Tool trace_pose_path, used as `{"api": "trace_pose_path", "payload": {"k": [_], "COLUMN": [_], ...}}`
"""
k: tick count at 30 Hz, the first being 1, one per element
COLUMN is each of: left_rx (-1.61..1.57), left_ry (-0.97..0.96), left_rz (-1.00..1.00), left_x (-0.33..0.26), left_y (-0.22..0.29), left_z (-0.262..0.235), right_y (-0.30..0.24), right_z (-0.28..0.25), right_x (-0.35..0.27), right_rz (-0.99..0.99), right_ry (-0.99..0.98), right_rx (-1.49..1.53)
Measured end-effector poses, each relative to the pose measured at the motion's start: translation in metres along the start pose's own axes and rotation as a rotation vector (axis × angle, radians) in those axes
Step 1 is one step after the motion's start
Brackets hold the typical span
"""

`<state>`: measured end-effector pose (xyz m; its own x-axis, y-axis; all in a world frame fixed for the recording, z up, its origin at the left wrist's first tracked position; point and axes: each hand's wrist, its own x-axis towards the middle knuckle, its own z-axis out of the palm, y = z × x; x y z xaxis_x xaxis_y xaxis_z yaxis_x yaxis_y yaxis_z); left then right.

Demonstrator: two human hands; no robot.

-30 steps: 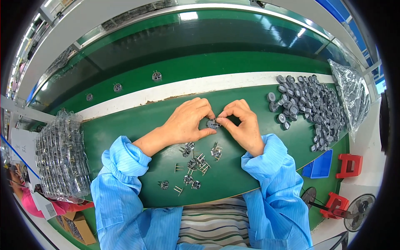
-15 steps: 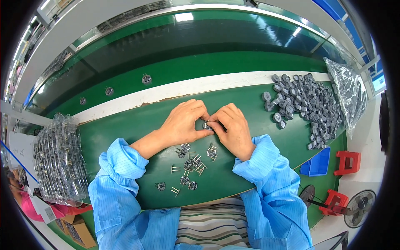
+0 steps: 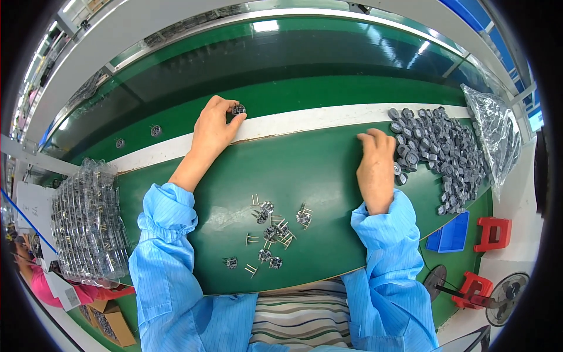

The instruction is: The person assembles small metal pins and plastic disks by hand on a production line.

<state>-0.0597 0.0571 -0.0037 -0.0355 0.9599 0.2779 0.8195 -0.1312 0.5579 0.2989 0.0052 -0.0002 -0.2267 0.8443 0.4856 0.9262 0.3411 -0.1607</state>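
Green worktop: smooth and curved at the near edge, and it runs up to a white strip with a dark-and-green belt just beyond.
Left hand: out over the white strip, thumb and fingertips pinching one piece right at the belt's near side!
Pinched part: small, round, dark and metallic, caught at the fingertips; whether it touches the belt, I cannot tell.
Belt: two more round parts sit on it, spaced apart, off to the left of that hand.
Right hand: over the worktop, fingers bent and a touch blurred, just beside the grey heap; whether those fingers hold anything, I cannot tell.
Grey heap: a big spread of little rounded pieces on the right, a clear plastic bag alongside.
Metal parts: a loose scatter between the two forearms, some round, some just paired pins joined by a bar.
Tray stack: clear plastic, piled up at the far left.
Floor at right: blue bin, red stool, and a round fan.
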Motion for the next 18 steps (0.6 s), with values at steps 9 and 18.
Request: {"api": "trace_pose_path", "payload": {"k": [9,18], "left_rx": [-0.054,-0.341], "left_ry": [0.046,-0.361], "left_rz": [-0.080,0.666], "left_x": [-0.003,-0.049], "left_y": [-0.002,0.070], "left_z": [0.005,0.018], "right_y": [-0.063,-0.042], "right_z": [0.004,-0.007], "right_x": [-0.002,0.006], "right_rz": [-0.187,-0.026], "right_ry": [-0.088,0.093], "right_rx": [0.811,0.378]}}
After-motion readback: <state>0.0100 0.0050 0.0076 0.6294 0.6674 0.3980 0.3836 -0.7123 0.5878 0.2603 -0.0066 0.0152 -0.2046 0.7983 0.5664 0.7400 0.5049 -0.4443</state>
